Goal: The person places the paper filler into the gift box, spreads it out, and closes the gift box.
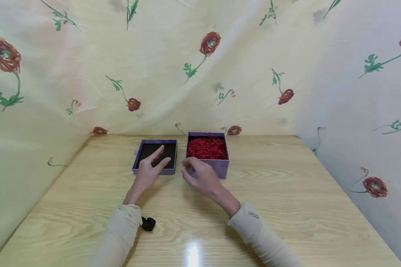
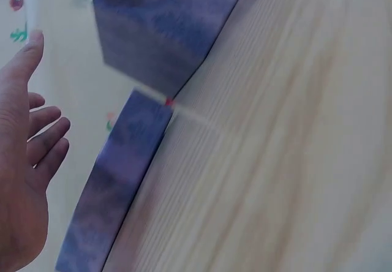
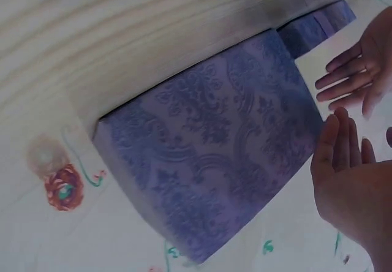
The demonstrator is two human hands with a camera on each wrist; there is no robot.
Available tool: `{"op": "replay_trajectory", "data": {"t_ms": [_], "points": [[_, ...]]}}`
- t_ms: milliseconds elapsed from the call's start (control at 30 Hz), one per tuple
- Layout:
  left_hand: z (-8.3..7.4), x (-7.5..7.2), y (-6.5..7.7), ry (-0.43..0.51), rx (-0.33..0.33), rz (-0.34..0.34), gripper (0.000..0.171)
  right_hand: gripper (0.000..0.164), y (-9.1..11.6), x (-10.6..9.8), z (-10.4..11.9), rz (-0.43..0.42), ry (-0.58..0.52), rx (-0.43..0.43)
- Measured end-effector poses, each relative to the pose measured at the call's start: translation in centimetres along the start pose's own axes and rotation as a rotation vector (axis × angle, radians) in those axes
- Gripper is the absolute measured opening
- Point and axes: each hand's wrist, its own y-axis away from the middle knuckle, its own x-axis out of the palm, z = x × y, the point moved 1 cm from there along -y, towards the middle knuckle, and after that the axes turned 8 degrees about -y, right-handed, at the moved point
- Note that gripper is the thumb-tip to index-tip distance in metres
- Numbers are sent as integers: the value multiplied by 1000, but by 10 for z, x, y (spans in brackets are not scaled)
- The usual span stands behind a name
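Observation:
My left hand (image 1: pixel 147 172) hovers over the front of a shallow purple lid (image 1: pixel 157 171) with a dark inside, thumb and fingers spread apart and nothing between them. To its right stands a purple patterned box (image 1: pixel 220 168) filled with red shredded paper (image 1: pixel 207 147). My right hand (image 1: pixel 200 176) is at the box's front left corner, its fingers loosely bent and holding nothing. In the right wrist view the patterned side of the box (image 3: pixel 214 137) shows large, and the fingers of both hands face each other beyond its edge.
A small black object (image 1: pixel 148 224) lies beside my left sleeve. One tiny red scrap (image 2: pixel 169 102) sits in the gap between lid and box. Flower-printed cloth (image 1: pixel 167 66) encloses the wooden table (image 1: pixel 287 207) at the back and both sides.

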Motion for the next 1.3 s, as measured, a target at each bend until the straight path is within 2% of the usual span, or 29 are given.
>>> {"op": "replay_trajectory", "data": {"t_ms": [233, 433, 633, 767, 933, 1167, 1300], "points": [[17, -27, 10, -38, -64, -16, 68, 39, -9, 31, 3, 126, -17, 217], [31, -41, 18, -90, -131, -1, 74, 53, -16, 47, 1, 121, 11, 307], [40, -52, 23, -128, -193, 0, 80, 64, -17, 57, -2, 160, 17, 392], [44, -57, 26, -155, -222, 11, 82, 71, -19, 62, -4, 172, 15, 432], [49, -59, 27, -202, -222, 36, 88, 80, -24, 66, -4, 181, 1, 492], [52, -62, 27, -242, -245, 131, 98, 88, -32, 72, -9, 171, -71, 578], [53, -63, 28, -259, -252, 159, 99, 88, -34, 74, -10, 188, -127, 631]]}}
